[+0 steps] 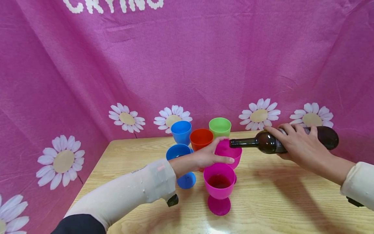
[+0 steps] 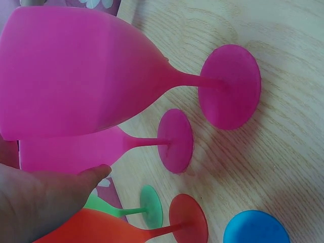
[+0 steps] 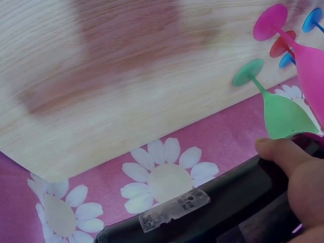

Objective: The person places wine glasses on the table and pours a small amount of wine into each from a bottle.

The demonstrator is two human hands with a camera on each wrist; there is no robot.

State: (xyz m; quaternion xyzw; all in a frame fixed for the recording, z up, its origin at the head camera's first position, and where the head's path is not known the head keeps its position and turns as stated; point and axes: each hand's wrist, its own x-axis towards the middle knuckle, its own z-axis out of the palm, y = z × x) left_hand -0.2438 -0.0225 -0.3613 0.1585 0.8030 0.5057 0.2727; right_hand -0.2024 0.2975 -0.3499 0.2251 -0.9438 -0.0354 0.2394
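My left hand [image 1: 208, 156] holds the bowl of the farther pink goblet [image 1: 236, 158] between thumb and fingers. In the left wrist view, that goblet's foot [image 2: 175, 142] stands on the table. With my right hand [image 1: 304, 148] I grip a dark wine bottle [image 1: 266, 143] round its body; a label shows in the right wrist view. The bottle lies almost level, its neck pointing left and its mouth at the rim of the held goblet. No stream of liquid is visible. Nearer to me stands another pink goblet [image 1: 219, 193] with red liquid [image 1: 219, 182] inside.
Behind and left of my left hand stand a red goblet [image 1: 201, 139], a green goblet [image 1: 220, 128] and two blue goblets, one farther back [image 1: 181, 132] and one [image 1: 178, 150] partly behind my forearm. A pink flowered cloth [image 1: 187, 65] hangs behind the wooden table [image 1: 263, 201].
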